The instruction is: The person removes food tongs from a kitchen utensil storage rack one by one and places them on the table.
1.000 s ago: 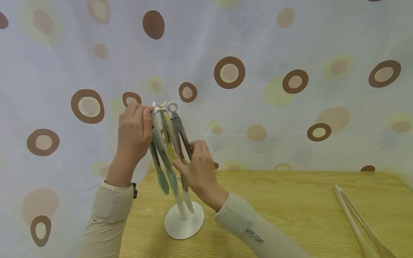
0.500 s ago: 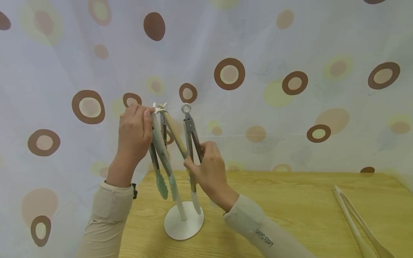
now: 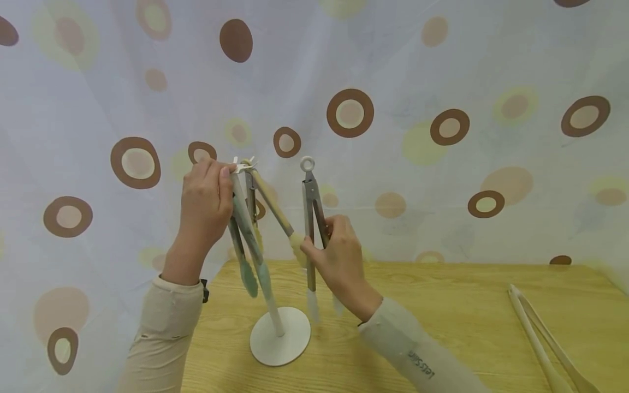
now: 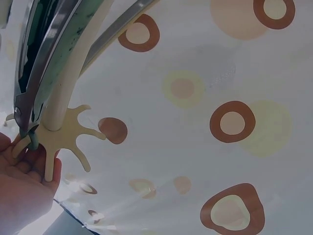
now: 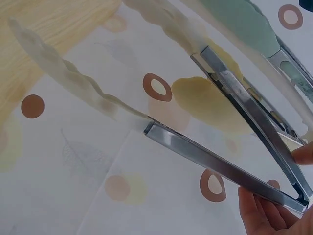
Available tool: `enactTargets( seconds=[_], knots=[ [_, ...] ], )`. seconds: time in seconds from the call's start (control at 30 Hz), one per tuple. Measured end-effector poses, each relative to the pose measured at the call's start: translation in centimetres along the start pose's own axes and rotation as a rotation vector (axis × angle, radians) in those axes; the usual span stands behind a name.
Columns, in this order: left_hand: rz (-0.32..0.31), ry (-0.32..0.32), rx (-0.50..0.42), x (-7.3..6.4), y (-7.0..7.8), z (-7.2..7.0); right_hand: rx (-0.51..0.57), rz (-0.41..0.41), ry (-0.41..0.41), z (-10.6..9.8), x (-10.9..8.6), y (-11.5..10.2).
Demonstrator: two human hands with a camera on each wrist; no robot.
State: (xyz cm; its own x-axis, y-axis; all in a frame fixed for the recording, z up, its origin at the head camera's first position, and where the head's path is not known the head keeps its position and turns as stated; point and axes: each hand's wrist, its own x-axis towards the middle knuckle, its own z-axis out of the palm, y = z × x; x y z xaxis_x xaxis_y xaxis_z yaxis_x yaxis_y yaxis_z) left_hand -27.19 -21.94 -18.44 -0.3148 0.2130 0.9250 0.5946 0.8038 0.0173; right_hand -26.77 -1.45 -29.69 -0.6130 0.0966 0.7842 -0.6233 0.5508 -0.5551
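In the head view, my left hand (image 3: 206, 199) grips the hooked top of a white utensil stand (image 3: 280, 349); the left wrist view shows its branching hooks (image 4: 73, 134) by the fingers. Green-tipped tongs (image 3: 249, 279) hang there beside the pole. Yellow tongs (image 3: 275, 210) hang too, one arm swung out to the right. My right hand (image 3: 340, 255) holds metal tongs with pale scalloped tips and a white end ring (image 3: 307, 164), upright and apart from the stand. Those tongs' arms (image 5: 205, 164) are spread in the right wrist view. Whether the yellow tip touches my right thumb, I cannot tell.
Pale beige tongs (image 3: 538, 333) lie on the wooden table (image 3: 432, 316) at the right. Behind the table hangs a white curtain (image 3: 393, 65) patterned with brown and yellow circles.
My right hand has moved right with the pale-tipped tongs, drawing them away from the stand's top. One yellow tongs arm has swung outward to the right. The left hand stays on the stand.
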Motion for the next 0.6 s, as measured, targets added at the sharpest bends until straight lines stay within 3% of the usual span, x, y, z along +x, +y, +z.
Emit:
enactTargets(
  seconds=[0.6],
  knots=[
    [-0.001, 0.004, -0.009, 0.0, 0.1, -0.1, 0.002, 0.002, -0.019, -3.4, 0.0, 1.0]
  ],
)
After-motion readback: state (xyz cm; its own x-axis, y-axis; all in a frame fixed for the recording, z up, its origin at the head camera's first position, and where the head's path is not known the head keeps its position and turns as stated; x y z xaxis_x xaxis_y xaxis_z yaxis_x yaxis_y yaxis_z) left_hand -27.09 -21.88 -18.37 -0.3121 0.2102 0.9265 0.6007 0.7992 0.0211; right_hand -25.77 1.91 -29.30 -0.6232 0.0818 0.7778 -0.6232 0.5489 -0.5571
